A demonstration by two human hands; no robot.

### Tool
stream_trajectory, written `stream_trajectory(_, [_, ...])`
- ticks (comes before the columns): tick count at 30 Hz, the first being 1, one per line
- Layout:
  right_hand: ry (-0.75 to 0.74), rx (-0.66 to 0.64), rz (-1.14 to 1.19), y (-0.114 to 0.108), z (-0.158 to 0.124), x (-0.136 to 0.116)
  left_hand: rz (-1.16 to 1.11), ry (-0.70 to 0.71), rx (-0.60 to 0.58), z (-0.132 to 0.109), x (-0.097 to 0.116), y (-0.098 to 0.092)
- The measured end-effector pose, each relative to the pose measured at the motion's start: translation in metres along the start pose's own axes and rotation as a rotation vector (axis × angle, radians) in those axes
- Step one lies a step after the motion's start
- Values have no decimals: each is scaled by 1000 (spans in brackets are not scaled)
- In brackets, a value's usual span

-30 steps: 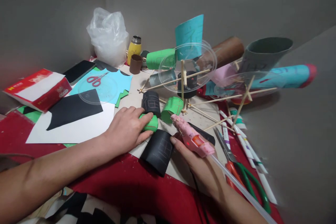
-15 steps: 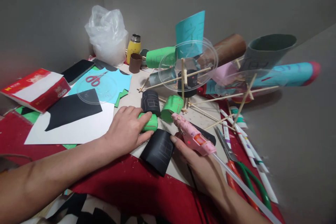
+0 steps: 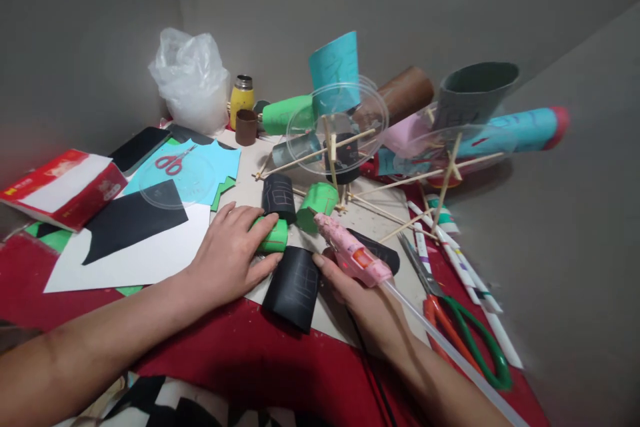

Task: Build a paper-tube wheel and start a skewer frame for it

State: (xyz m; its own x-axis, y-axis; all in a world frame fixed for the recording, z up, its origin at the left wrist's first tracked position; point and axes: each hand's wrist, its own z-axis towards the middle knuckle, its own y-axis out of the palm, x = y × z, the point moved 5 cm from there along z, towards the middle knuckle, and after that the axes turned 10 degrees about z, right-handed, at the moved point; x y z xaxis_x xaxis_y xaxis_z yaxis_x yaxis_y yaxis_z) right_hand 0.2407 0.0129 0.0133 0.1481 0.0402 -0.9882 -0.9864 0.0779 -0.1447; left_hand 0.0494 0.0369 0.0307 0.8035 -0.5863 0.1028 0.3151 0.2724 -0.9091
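My left hand (image 3: 233, 250) lies over a small green paper roll (image 3: 275, 235), its thumb and fingers closed about it. In my right hand (image 3: 367, 310) is a pink glue gun (image 3: 353, 247) with a long clear glue stick in its rear, nozzle pointing up and left. My right thumb touches the edge of a black paper tube (image 3: 293, 290) that lies between the hands. Just beyond are another black tube (image 3: 279, 199) and a green tube (image 3: 319, 207), both with pencil marks. A further black tube (image 3: 375, 250) rests behind the glue gun, partly hidden.
A framework of wooden sticks (image 3: 425, 177), clear plastic discs (image 3: 367, 147) and coloured tubes rises at the back right. Large scissors (image 3: 440, 307) and markers (image 3: 465, 273) lie right. Coloured paper (image 3: 190, 167), a red box (image 3: 65, 190) and a plastic bag (image 3: 193, 83) are left.
The whole view has shifted a little, so things appear slightly further left. Both hands keep their hold, and the glue gun stays beside the same tubes.
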Motion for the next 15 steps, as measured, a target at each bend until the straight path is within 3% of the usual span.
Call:
stream_trajectory(4, [-41,-10,39,-1,2,3,-156,144,84,-8,18,-19])
stream_trajectory(9, [-90,-70,88,-2,4,6,-120,408,-46,-19,54,-18])
stream_trajectory(15, [-87,-44,80,-10,0,-5,34,427,-60,-25,52,-13])
